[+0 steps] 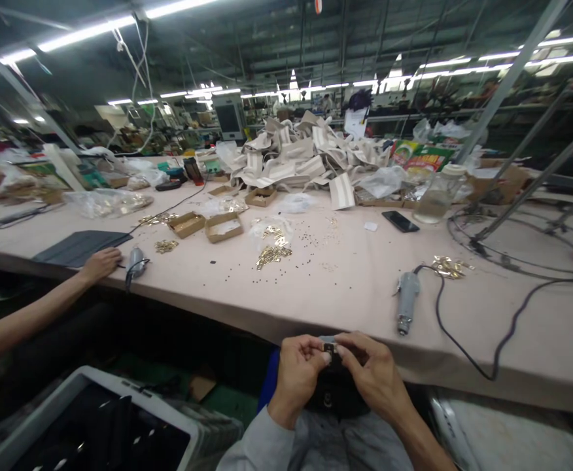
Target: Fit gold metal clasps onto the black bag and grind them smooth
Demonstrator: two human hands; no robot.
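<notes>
My left hand (297, 369) and my right hand (375, 371) meet just below the table's front edge. Between them, thumbs and fingertips pinch a black piece (338, 396) that hangs over my lap. A small metal fitting shows on its lower part, and a dark bit with a pale edge sits between my thumbs, too small to make out. The nearest tool is a grey electric screwdriver (407, 302), lying on the table to the right of my hands. Gold metal plates (273, 256) lie in a pile ahead of me, with tiny dark pieces scattered around.
At left, another person's hand (101, 263) rests by a dark sheet (78, 247) and a second screwdriver (136, 261). A grey crate (193, 425) holds black pieces. Cardboard trays (224, 227), pale straps (296, 160), a phone (401, 221) and a jug (438, 196) stand farther back.
</notes>
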